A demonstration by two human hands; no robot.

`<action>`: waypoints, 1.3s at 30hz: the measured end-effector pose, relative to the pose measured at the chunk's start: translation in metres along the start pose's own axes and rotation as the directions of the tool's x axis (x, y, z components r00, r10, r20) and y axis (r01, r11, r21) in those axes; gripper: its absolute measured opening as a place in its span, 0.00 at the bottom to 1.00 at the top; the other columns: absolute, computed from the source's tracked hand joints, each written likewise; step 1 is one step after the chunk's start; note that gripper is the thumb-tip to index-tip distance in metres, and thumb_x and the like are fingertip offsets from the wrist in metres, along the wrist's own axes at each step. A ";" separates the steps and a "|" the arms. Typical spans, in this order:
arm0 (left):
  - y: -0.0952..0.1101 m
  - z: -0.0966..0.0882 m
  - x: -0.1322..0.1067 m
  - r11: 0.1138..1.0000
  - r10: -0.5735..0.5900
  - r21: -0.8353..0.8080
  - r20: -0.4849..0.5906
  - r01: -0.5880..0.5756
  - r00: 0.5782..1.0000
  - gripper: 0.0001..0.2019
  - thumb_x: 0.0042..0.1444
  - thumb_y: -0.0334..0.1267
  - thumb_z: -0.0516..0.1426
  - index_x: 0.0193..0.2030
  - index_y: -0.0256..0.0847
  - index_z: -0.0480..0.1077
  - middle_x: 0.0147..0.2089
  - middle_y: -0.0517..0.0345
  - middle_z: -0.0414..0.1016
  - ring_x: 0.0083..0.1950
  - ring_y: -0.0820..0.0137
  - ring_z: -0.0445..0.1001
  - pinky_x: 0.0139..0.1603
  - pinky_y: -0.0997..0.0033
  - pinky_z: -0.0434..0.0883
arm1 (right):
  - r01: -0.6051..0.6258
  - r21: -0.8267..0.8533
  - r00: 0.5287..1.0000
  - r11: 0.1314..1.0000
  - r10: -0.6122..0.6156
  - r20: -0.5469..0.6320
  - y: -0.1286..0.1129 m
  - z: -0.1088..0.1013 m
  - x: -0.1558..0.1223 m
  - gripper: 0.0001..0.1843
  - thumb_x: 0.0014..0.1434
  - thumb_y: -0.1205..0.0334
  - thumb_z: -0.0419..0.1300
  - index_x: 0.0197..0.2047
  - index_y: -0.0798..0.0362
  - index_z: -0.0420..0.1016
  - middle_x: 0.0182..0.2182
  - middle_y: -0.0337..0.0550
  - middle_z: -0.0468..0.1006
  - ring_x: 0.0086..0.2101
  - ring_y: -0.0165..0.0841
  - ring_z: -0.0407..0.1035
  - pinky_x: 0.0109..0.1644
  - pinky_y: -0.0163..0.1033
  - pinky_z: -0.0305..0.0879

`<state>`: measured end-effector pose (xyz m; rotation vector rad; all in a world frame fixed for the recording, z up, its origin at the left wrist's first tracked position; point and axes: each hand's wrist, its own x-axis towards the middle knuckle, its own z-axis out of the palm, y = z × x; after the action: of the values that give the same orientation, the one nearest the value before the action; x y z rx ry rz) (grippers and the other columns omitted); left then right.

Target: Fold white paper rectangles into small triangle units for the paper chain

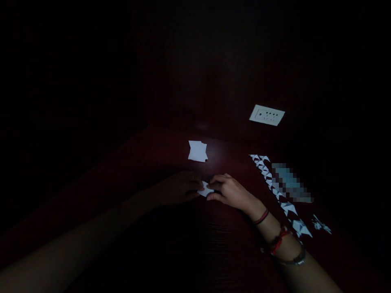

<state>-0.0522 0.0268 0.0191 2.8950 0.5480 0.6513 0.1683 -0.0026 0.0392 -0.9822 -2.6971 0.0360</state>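
Observation:
A small piece of white paper [205,189] lies between my two hands, low over the dark red table. My left hand [183,188], deep in shadow, has its fingers closed on the paper's left side. From the other side my right hand [227,190] pinches the right edge between thumb and fingers. Parts of the paper are hidden under the fingertips. Just beyond my hands rests a small stack of white paper sheets [198,151], its edges uneven.
On the right runs a row of folded white paper pieces [270,179]. Beside it lie a blurred-out bluish object [291,183] and a few white scraps [320,224]. A white socket plate [267,115] is on the back wall. The surroundings are very dark.

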 end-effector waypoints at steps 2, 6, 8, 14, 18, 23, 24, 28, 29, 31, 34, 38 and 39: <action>-0.001 -0.004 -0.001 1.000 -0.011 -0.025 0.022 0.011 1.000 0.12 0.57 0.35 0.52 0.48 0.42 0.67 0.48 0.55 0.70 0.53 0.66 0.64 0.52 0.64 0.62 | 0.019 0.056 1.000 0.998 -0.019 -0.011 0.001 0.002 -0.001 0.16 0.56 0.53 0.53 0.41 0.55 0.74 0.37 0.45 0.73 0.40 0.32 0.67 0.47 0.41 0.58; -0.004 -0.010 -0.008 0.994 -0.027 -0.098 0.099 0.037 0.995 0.15 0.57 0.32 0.51 0.51 0.47 0.65 0.53 0.60 0.67 0.57 0.68 0.60 0.56 0.64 0.59 | 0.053 0.173 0.999 0.984 -0.051 -0.012 0.003 0.003 -0.003 0.10 0.57 0.60 0.55 0.39 0.53 0.75 0.37 0.43 0.73 0.38 0.30 0.67 0.46 0.38 0.60; -0.006 -0.013 -0.010 0.992 -0.024 -0.123 0.144 0.042 0.989 0.17 0.56 0.31 0.51 0.52 0.50 0.64 0.55 0.62 0.65 0.58 0.68 0.59 0.58 0.62 0.57 | 0.065 0.213 0.998 0.975 -0.065 -0.006 0.002 0.002 -0.004 0.10 0.57 0.63 0.54 0.40 0.54 0.75 0.37 0.43 0.72 0.37 0.29 0.67 0.44 0.35 0.61; -0.006 -0.022 -0.012 0.983 0.020 -0.185 0.225 0.022 0.974 0.19 0.56 0.29 0.51 0.53 0.52 0.64 0.58 0.64 0.61 0.60 0.67 0.56 0.60 0.62 0.52 | 0.109 0.183 0.992 0.977 -0.118 0.043 -0.006 -0.006 -0.005 0.12 0.59 0.66 0.51 0.43 0.51 0.73 0.38 0.43 0.72 0.40 0.29 0.66 0.46 0.36 0.60; -0.006 -0.025 -0.010 0.977 0.026 -0.209 0.273 0.033 0.962 0.17 0.57 0.30 0.51 0.52 0.51 0.65 0.59 0.63 0.60 0.61 0.68 0.55 0.61 0.63 0.50 | 0.106 0.134 0.990 0.985 -0.117 0.076 -0.007 -0.009 -0.007 0.14 0.59 0.68 0.51 0.46 0.49 0.72 0.40 0.43 0.71 0.43 0.30 0.65 0.48 0.38 0.59; -0.004 -0.028 -0.008 0.974 -0.016 -0.208 0.320 0.086 0.947 0.17 0.58 0.31 0.50 0.52 0.53 0.64 0.61 0.65 0.57 0.62 0.68 0.53 0.60 0.63 0.51 | 0.109 0.195 0.987 0.975 -0.129 0.093 -0.004 -0.010 -0.010 0.16 0.56 0.73 0.51 0.46 0.51 0.72 0.41 0.43 0.71 0.42 0.29 0.66 0.47 0.36 0.61; -0.004 -0.029 -0.008 0.974 -0.015 -0.211 0.319 0.087 0.948 0.17 0.58 0.31 0.50 0.52 0.53 0.64 0.60 0.65 0.57 0.62 0.68 0.53 0.60 0.63 0.52 | 0.111 0.208 0.987 0.972 -0.133 0.092 -0.003 -0.010 -0.011 0.17 0.56 0.74 0.51 0.45 0.52 0.73 0.42 0.43 0.71 0.42 0.29 0.66 0.47 0.35 0.62; -0.004 -0.028 -0.008 0.971 -0.024 -0.222 0.295 0.093 0.955 0.16 0.57 0.31 0.51 0.51 0.52 0.66 0.60 0.63 0.58 0.61 0.67 0.54 0.60 0.63 0.52 | 0.106 0.220 0.991 0.970 -0.122 0.062 0.001 -0.007 -0.011 0.18 0.52 0.79 0.49 0.38 0.54 0.75 0.39 0.41 0.72 0.40 0.28 0.67 0.46 0.34 0.63; -0.005 -0.026 -0.009 0.969 -0.030 -0.228 0.282 0.097 0.959 0.15 0.57 0.32 0.51 0.50 0.51 0.66 0.59 0.62 0.59 0.61 0.67 0.54 0.59 0.63 0.53 | 0.088 0.206 0.995 0.974 -0.097 0.033 0.001 -0.006 -0.011 0.18 0.52 0.79 0.49 0.37 0.54 0.75 0.39 0.41 0.72 0.40 0.29 0.67 0.47 0.34 0.63; -0.008 -0.022 -0.011 0.966 -0.044 -0.238 0.249 0.105 0.968 0.15 0.57 0.32 0.51 0.49 0.51 0.67 0.58 0.62 0.61 0.60 0.67 0.55 0.59 0.64 0.53 | 0.034 0.169 0.999 0.985 -0.027 -0.044 0.002 -0.004 -0.009 0.18 0.53 0.79 0.48 0.38 0.54 0.74 0.41 0.43 0.70 0.41 0.30 0.66 0.47 0.35 0.62; -0.008 -0.018 -0.013 0.963 -0.075 -0.240 0.191 0.121 0.979 0.14 0.57 0.33 0.51 0.50 0.50 0.66 0.57 0.61 0.62 0.59 0.67 0.56 0.59 0.62 0.53 | -0.042 0.141 0.990 0.989 0.060 -0.125 0.004 0.001 -0.007 0.16 0.58 0.71 0.49 0.47 0.55 0.70 0.44 0.46 0.67 0.44 0.32 0.63 0.49 0.38 0.61; -0.002 -0.016 -0.010 0.952 -0.083 -0.282 0.136 0.119 0.987 0.15 0.57 0.33 0.51 0.51 0.49 0.65 0.55 0.59 0.64 0.57 0.67 0.59 0.57 0.62 0.56 | -0.109 0.117 0.989 0.987 0.119 -0.087 0.007 0.008 -0.005 0.20 0.56 0.56 0.54 0.51 0.54 0.66 0.47 0.49 0.64 0.48 0.38 0.59 0.50 0.46 0.59; 0.000 -0.015 -0.008 0.947 -0.101 -0.295 0.113 0.131 0.988 0.15 0.58 0.33 0.51 0.51 0.49 0.65 0.54 0.58 0.65 0.56 0.67 0.60 0.56 0.62 0.58 | -0.117 0.112 0.990 0.987 0.126 -0.071 0.007 0.009 -0.005 0.21 0.55 0.55 0.55 0.51 0.53 0.66 0.47 0.49 0.64 0.48 0.39 0.59 0.50 0.47 0.59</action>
<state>-0.0655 0.0247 0.0292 2.5712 0.5480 0.5228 0.1742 0.0006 0.0285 -1.0902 -2.5333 0.1623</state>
